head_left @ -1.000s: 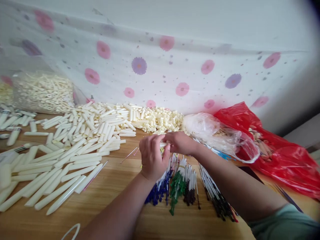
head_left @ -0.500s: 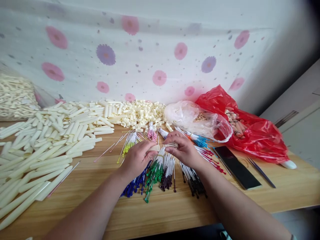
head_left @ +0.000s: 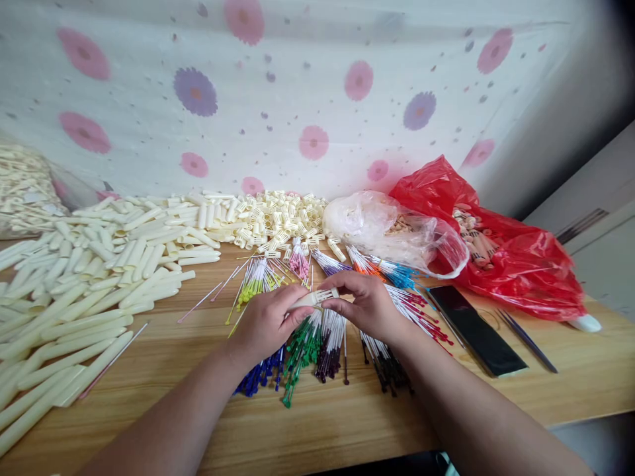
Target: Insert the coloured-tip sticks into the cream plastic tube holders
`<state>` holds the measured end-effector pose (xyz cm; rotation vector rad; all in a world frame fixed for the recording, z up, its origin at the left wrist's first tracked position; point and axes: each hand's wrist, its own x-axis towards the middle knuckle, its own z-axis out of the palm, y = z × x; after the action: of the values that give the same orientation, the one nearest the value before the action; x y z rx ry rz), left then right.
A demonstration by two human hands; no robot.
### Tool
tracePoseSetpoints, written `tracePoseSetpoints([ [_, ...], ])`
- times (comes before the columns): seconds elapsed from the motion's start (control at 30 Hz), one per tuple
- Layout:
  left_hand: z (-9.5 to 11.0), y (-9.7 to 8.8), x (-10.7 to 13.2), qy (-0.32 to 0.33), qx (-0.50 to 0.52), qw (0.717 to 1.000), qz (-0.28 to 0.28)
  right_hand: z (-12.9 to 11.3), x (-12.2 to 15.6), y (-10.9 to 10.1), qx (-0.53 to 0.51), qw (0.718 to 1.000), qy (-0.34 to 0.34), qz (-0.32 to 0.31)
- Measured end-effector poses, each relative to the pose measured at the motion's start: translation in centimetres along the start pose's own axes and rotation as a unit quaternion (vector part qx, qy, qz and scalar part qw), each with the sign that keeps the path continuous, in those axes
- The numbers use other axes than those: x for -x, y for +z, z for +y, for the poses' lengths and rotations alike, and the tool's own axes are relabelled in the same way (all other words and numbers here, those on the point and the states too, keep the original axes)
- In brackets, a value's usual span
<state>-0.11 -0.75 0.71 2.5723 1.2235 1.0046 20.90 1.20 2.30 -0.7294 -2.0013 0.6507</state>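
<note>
My left hand (head_left: 265, 322) and my right hand (head_left: 366, 305) meet over the middle of the wooden table (head_left: 317, 423). Together they pinch a short cream plastic tube (head_left: 314, 297), one hand at each end, with a ribbed piece at its right end. Under the hands lie bundles of thin refills with coloured tips: blue (head_left: 258, 377), green (head_left: 297, 354), dark purple (head_left: 330, 347) and black (head_left: 384, 363). More bundles fan out behind them, yellow (head_left: 253, 284), pink (head_left: 299, 261) and red (head_left: 421, 317).
Long and short cream tubes (head_left: 99, 264) cover the left side of the table. A heap of small ribbed cream pieces (head_left: 278, 218) lies at the back. A clear bag (head_left: 391, 231) and a red bag (head_left: 510, 251) hold more parts. A black flat object (head_left: 476, 330) and tweezers (head_left: 528, 340) lie at the right.
The view has swung right and down, bringing the black object and table edge into sight. Both hands have come toward me a little, still pinching the cream tube between them.
</note>
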Motion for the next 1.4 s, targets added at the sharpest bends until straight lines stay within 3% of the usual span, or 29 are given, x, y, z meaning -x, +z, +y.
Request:
tracePoseSetpoints([
  [0.13, 0.12, -0.11, -0.09, 0.041, -0.033, 0.998, 0.017, -0.07, 0.01, -0.28, -0.015, 0.999, 0.042, -0.032],
  [0.3, 0.40, -0.14, 0.01, 0.030, -0.071, 0.997, 0.006, -0.21, 0.14, -0.30, -0.048, 0.981, 0.161, -0.093],
  [0.53, 0.55, -0.25, -0.06, -0.058, -0.041, 0.997, -0.014, -0.05, 0.04, -0.39, -0.102, 0.978, 0.154, -0.102],
  [0.73, 0.40, -0.16, -0.08, -0.040, -0.049, 0.998, -0.011, -0.05, -0.12, -0.61, 0.010, 0.982, 0.154, -0.112],
  [0.93, 0.56, -0.21, -0.22, -0.079, -0.034, 0.996, -0.031, 0.74, -0.04, -0.52, -0.096, 0.985, 0.119, -0.073],
  [1.13, 0.69, -0.32, 0.03, -0.052, -0.017, 0.998, -0.030, 0.00, -0.39, -0.54, 0.021, 0.991, 0.110, -0.079],
  [1.27, 0.74, -0.16, 0.11, -0.078, -0.021, 0.996, -0.033, -0.01, -0.43, -0.52, 0.095, 0.990, 0.085, -0.064],
  [1.4, 0.92, -0.04, -0.05, -0.092, -0.035, 0.994, -0.041, 0.26, -0.33, -0.37, 0.105, 0.989, 0.087, -0.066],
])
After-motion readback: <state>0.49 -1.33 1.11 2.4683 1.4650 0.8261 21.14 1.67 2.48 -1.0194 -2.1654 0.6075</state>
